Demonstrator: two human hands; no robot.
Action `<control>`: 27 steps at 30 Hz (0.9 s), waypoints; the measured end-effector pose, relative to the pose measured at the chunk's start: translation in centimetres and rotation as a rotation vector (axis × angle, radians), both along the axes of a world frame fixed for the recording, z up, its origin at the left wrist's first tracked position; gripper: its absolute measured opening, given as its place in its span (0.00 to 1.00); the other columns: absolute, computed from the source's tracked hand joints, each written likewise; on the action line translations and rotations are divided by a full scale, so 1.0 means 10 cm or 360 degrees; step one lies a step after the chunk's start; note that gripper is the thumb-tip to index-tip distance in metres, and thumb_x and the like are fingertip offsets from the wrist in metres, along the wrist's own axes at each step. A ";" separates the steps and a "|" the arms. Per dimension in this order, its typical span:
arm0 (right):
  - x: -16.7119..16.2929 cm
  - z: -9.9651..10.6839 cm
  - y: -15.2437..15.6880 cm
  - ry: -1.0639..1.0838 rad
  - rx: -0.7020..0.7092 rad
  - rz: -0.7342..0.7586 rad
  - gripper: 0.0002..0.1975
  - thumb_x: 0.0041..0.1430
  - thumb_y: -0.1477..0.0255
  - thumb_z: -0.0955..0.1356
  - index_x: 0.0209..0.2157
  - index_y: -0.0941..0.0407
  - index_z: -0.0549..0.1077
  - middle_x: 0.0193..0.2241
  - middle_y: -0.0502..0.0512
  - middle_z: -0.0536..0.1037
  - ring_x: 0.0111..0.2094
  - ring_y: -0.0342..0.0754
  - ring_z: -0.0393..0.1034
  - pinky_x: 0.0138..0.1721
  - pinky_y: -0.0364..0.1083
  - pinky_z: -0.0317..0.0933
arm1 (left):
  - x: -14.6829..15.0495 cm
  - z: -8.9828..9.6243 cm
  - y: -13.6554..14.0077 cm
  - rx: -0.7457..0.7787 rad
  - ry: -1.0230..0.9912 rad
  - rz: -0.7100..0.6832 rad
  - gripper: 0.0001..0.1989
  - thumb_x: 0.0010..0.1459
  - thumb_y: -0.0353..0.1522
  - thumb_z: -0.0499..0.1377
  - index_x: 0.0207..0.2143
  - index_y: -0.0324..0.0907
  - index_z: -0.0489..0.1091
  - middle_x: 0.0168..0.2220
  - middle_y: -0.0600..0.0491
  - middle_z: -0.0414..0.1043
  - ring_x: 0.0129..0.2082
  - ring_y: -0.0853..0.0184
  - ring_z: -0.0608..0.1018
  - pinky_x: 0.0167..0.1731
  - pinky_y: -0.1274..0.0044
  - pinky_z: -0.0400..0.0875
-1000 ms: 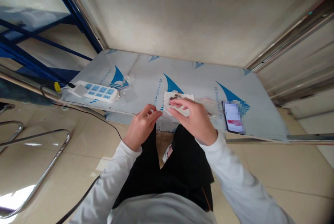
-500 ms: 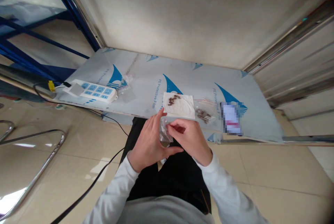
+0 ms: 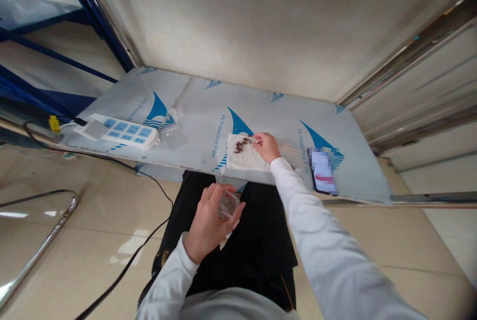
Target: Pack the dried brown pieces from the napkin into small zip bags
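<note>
Above my lap, my left hand (image 3: 208, 216) curls around a small clear plastic container (image 3: 228, 204), its round opening facing up. My right hand (image 3: 268, 148) reaches over a folded white tissue (image 3: 242, 162) on the table, thumb and fingers pinched together at its right side. Whatever lies between those fingertips is too small to make out. Just left of them, several small dark brown pieces (image 3: 240, 146) lie on the tissue. A clear plastic bag (image 3: 292, 151) sits right of the tissue, mostly covered by my right hand and sleeve.
A phone (image 3: 322, 171) with a blurred screen rests on the film-covered table (image 3: 201, 116), to the right. Farther left are a crumpled clear bag (image 3: 174, 119) and a white power strip (image 3: 126, 132). A black cable (image 3: 149, 238) hangs down toward the floor.
My right hand has left the container by my left hand and moved forward and slightly right to the tissue. My left hand has lowered, keeping the container, whose opening now shows.
</note>
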State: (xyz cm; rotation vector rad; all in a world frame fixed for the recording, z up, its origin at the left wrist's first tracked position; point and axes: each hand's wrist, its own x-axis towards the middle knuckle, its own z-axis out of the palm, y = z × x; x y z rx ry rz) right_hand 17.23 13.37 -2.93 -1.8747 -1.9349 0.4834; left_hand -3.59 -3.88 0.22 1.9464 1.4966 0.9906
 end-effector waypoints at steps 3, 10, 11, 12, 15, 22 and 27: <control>-0.04 -0.15 0.16 -0.0103 -0.0034 0.0075 0.09 0.54 0.78 0.68 0.38 0.60 0.76 0.39 0.60 0.77 0.36 0.45 0.72 0.44 0.44 0.63 | -0.02 -0.01 -0.01 0.0018 0.0004 0.0002 0.12 0.52 0.32 0.64 0.39 0.45 0.67 0.34 0.52 0.72 0.35 0.63 0.75 0.35 0.71 0.72; -0.14 -0.23 0.13 -0.0325 -0.0088 0.0021 0.10 0.55 0.79 0.65 0.38 0.61 0.76 0.39 0.64 0.76 0.41 0.51 0.71 0.46 0.47 0.61 | -0.09 -0.07 0.04 -0.0009 0.0014 0.0040 0.13 0.52 0.33 0.64 0.40 0.45 0.67 0.35 0.52 0.72 0.36 0.63 0.75 0.37 0.71 0.71; -0.15 -0.24 0.14 -0.0341 -0.0094 -0.0003 0.10 0.55 0.80 0.65 0.38 0.61 0.76 0.39 0.65 0.76 0.42 0.52 0.71 0.46 0.47 0.61 | -0.09 -0.08 0.06 -0.0013 0.0013 0.0038 0.13 0.52 0.33 0.64 0.40 0.45 0.67 0.35 0.52 0.72 0.36 0.63 0.75 0.37 0.71 0.71; -0.15 -0.23 0.16 -0.0349 -0.0099 -0.0024 0.10 0.54 0.80 0.65 0.38 0.62 0.76 0.40 0.66 0.76 0.42 0.52 0.71 0.45 0.47 0.61 | -0.08 -0.08 0.08 -0.0018 0.0008 0.0035 0.12 0.52 0.33 0.64 0.39 0.44 0.67 0.35 0.52 0.72 0.37 0.63 0.75 0.38 0.71 0.71; -0.16 -0.13 0.16 -0.0328 -0.0102 -0.0073 0.10 0.55 0.80 0.66 0.37 0.61 0.77 0.38 0.65 0.78 0.41 0.52 0.72 0.44 0.46 0.62 | -0.05 -0.10 0.20 -0.0029 -0.0036 0.0033 0.12 0.52 0.33 0.63 0.39 0.44 0.67 0.36 0.52 0.73 0.38 0.63 0.75 0.39 0.71 0.70; -0.37 0.74 -0.66 0.0393 0.0261 0.0161 0.11 0.57 0.66 0.68 0.39 0.55 0.78 0.33 0.53 0.81 0.27 0.44 0.70 0.31 0.43 0.64 | 0.04 -0.06 0.50 -0.0032 -0.0241 0.0062 0.14 0.51 0.34 0.63 0.40 0.44 0.66 0.36 0.53 0.73 0.38 0.64 0.76 0.41 0.72 0.70; -0.55 1.07 -1.16 0.0314 0.0138 0.0573 0.07 0.57 0.73 0.69 0.37 0.52 0.78 0.35 0.52 0.81 0.32 0.46 0.73 0.34 0.44 0.65 | 0.15 0.03 0.52 0.0009 -0.0385 -0.0024 0.15 0.47 0.28 0.62 0.40 0.44 0.65 0.39 0.52 0.74 0.40 0.62 0.77 0.41 0.72 0.70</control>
